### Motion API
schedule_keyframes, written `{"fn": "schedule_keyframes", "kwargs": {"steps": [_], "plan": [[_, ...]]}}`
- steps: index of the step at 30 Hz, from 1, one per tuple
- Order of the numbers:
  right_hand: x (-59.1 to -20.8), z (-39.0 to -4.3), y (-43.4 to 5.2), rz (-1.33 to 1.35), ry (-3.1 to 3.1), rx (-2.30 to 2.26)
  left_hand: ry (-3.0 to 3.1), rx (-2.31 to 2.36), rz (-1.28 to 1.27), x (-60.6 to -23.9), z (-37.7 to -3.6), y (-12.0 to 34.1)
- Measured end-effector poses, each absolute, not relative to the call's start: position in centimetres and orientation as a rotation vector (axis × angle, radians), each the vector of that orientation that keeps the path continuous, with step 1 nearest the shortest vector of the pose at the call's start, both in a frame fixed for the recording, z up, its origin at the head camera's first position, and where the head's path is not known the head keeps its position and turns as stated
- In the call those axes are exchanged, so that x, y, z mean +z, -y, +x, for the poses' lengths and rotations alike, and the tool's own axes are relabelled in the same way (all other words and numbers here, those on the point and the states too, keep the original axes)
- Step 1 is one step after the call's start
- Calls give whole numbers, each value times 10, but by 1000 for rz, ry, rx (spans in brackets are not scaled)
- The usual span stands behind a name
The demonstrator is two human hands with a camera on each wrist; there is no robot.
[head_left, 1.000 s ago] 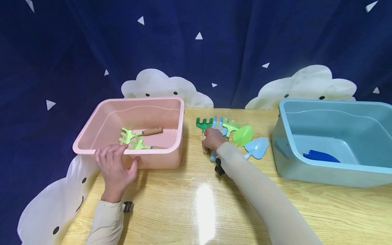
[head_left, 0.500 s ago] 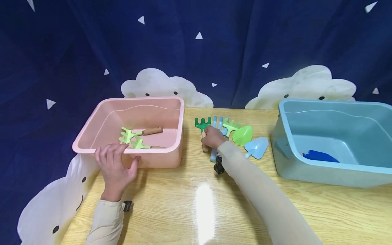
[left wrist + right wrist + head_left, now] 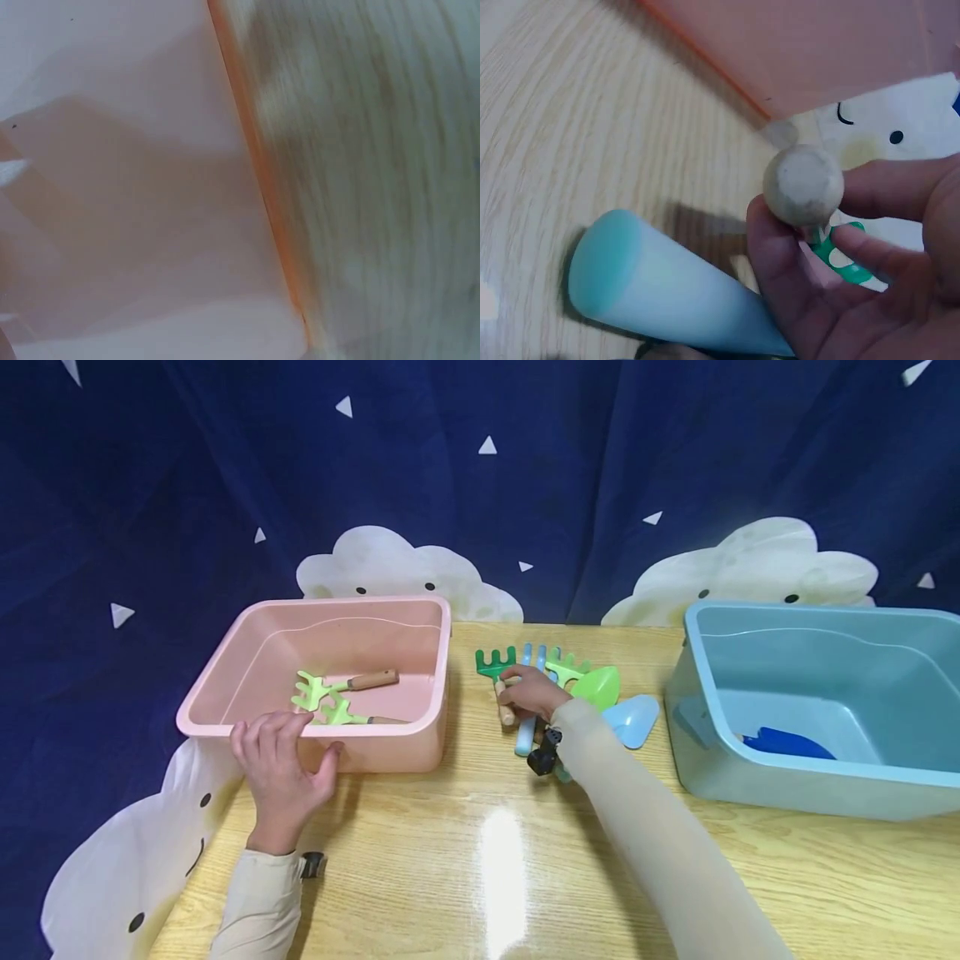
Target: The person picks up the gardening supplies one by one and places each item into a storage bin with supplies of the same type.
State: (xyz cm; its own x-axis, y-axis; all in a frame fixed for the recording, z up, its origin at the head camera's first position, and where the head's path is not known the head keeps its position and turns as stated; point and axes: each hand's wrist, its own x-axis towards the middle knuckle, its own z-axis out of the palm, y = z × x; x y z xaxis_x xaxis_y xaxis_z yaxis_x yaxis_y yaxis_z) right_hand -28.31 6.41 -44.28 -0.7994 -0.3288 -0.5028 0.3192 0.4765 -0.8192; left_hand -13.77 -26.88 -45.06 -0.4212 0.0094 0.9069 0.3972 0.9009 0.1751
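My left hand (image 3: 285,768) grips the near rim of a pink bin (image 3: 390,752), fingers over the edge and thumb along the outer wall. Inside lie two light green hand rakes (image 3: 337,712) with wooden handles. My right hand (image 3: 536,692) holds the wooden handle of a dark green hand rake (image 3: 495,663); in the right wrist view, thumb and fingers surround the round end of its wooden handle (image 3: 802,184). Just beside it lies a thick pale blue handle (image 3: 675,292). A blue rake (image 3: 527,737) lies partly hidden under my right hand.
Right of my hand lie another light green rake (image 3: 567,667), a green trowel (image 3: 597,686) and a light blue trowel (image 3: 634,721). A blue bin (image 3: 817,781) stands at the right with a dark blue trowel (image 3: 789,742) inside. A navy curtain (image 3: 570,485) hangs behind the table.
The dark green rake has shifted slightly left. My right wrist has turned and moved right, and its fingers look more extended. My left hand has stayed on the pink bin's rim.
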Motion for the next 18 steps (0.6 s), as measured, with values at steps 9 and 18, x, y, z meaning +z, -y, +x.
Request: {"fn": "schedule_keyframes", "kwargs": {"steps": [9,18], "plan": [[-446,-287,-77,-86,-1965,-1381,1968,-455,-304,-450,-138,268],[-446,-286,-78,-122,-1992,-1351,1971,-450,-307,-449,-139,269]]}}
